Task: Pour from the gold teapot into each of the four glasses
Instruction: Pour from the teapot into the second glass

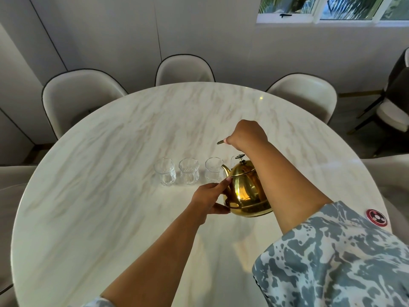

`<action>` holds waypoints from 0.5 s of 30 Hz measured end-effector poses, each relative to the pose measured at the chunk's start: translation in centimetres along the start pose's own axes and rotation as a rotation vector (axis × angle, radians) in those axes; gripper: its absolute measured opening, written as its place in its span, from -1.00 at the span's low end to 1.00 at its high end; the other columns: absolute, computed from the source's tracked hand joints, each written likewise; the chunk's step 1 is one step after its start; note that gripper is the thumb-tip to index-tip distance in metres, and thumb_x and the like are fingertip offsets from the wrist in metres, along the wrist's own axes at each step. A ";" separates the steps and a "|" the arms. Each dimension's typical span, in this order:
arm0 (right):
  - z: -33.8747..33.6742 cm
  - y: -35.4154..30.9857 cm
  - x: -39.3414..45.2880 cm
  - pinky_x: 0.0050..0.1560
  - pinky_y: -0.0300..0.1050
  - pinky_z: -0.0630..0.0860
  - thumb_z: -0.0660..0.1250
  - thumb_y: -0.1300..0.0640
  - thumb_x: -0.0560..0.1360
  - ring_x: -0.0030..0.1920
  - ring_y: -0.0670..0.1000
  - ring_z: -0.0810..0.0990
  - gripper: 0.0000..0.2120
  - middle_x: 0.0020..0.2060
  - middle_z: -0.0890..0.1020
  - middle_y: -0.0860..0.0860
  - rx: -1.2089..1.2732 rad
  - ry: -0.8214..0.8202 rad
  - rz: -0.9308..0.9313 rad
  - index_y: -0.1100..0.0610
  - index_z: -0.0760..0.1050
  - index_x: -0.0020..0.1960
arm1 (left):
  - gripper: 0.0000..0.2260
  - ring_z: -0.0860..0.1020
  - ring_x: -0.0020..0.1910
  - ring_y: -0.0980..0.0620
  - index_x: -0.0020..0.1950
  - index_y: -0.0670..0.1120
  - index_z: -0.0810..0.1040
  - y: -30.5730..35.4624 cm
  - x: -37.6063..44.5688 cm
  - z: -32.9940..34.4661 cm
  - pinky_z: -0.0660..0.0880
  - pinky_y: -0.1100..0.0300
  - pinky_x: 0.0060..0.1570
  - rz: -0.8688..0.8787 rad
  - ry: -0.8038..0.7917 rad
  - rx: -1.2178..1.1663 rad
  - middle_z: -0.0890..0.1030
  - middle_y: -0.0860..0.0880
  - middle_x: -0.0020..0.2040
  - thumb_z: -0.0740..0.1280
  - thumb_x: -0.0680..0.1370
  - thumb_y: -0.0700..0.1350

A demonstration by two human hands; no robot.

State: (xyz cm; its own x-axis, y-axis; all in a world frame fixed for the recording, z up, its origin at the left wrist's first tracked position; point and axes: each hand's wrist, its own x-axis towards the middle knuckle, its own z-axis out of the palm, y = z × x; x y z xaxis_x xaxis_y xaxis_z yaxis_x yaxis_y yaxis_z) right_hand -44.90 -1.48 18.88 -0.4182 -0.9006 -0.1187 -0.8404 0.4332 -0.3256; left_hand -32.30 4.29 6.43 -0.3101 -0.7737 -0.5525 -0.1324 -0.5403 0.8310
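Up above the gold teapot (245, 191), the right hand (246, 135) has its fingers closed on the handle; the left hand (210, 199) fingers spread against its side. Beyond its spout stand clear glasses (189, 171), contents unclear.

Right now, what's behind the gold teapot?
Behind the shiny gold metal teapot stands the fourth clear ribbed glass; only a sliver of its rim shows. The rest, contents included, is covered by teapot and right forearm.
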 end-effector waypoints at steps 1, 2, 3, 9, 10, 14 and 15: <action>0.1 0.0 0.0 -0.49 -0.23 0.26 0.39 0.09 0.52 -0.47 -0.02 0.37 -0.65 -0.42 0.42 0.00 -0.005 -0.001 0.004 0.15 0.34 -0.34 | -0.69 0.74 -0.19 -0.17 -0.07 -0.06 0.67 0.0 0.0 0.0 0.69 0.06 -0.19 0.002 -0.002 -0.003 0.65 -0.08 0.17 0.44 0.45 0.18; 0.1 0.0 0.1 -0.49 -0.23 0.26 0.39 0.10 0.52 -0.47 -0.02 0.37 -0.65 -0.42 0.42 0.00 -0.009 0.001 0.007 0.14 0.33 -0.35 | -0.69 0.74 -0.20 -0.17 -0.09 -0.06 0.67 0.0 -0.1 0.0 0.68 0.08 -0.22 0.004 -0.004 -0.005 0.66 -0.07 0.15 0.44 0.45 0.18; 0.1 -0.1 0.1 -0.49 -0.23 0.26 0.39 0.10 0.52 -0.46 -0.02 0.36 -0.64 -0.42 0.42 0.00 -0.014 0.003 0.007 0.14 0.32 -0.35 | -0.70 0.74 -0.20 -0.17 -0.10 -0.05 0.67 0.0 -0.1 0.0 0.68 0.08 -0.23 0.006 -0.004 -0.005 0.66 -0.07 0.11 0.44 0.45 0.18; 0.1 0.0 0.0 -0.48 -0.23 0.28 0.40 0.09 0.51 -0.45 -0.01 0.37 -0.65 -0.41 0.41 0.00 -0.013 0.007 0.009 0.14 0.34 -0.35 | -0.70 0.74 -0.17 -0.18 -0.10 -0.05 0.67 0.0 0.0 0.0 0.69 0.02 -0.11 0.008 -0.015 0.019 0.67 -0.07 0.10 0.43 0.46 0.19; 0.1 0.1 -0.1 -0.48 -0.24 0.28 0.40 0.09 0.52 -0.46 -0.02 0.37 -0.68 -0.42 0.42 0.00 -0.009 0.013 0.009 0.15 0.37 -0.32 | -0.69 0.74 -0.17 -0.18 -0.08 -0.05 0.67 0.0 0.0 0.0 0.69 0.02 -0.12 0.006 -0.016 0.022 0.67 -0.08 0.12 0.43 0.45 0.19; 0.4 1.2 -0.8 -0.50 -0.24 0.24 0.40 -0.01 0.52 -0.50 -0.04 0.38 -0.61 -0.47 0.43 0.00 0.053 0.022 -0.006 0.18 0.38 -0.35 | -0.59 0.74 -0.16 -0.17 0.08 -0.08 0.67 -0.4 0.3 -0.1 0.69 0.00 -0.08 0.003 -0.001 0.041 0.64 -0.09 0.21 0.45 0.43 0.21; 0.6 1.6 -1.0 -0.51 -0.25 0.23 0.39 -0.03 0.52 -0.51 -0.04 0.40 -0.60 -0.48 0.44 0.00 0.079 0.027 -0.009 0.19 0.41 -0.35 | -0.56 0.74 -0.15 -0.16 0.12 -0.08 0.67 -0.6 0.4 -0.1 0.69 0.00 -0.06 0.001 0.006 0.055 0.63 -0.09 0.22 0.45 0.43 0.22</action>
State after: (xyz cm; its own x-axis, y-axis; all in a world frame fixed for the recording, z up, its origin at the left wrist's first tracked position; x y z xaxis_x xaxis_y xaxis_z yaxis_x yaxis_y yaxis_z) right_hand -45.58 0.10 17.93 -0.4207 -0.9027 -0.0900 -0.8150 0.4196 -0.3995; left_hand -32.27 4.26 5.72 -0.3049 -0.7762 -0.5519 -0.1835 -0.5208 0.8337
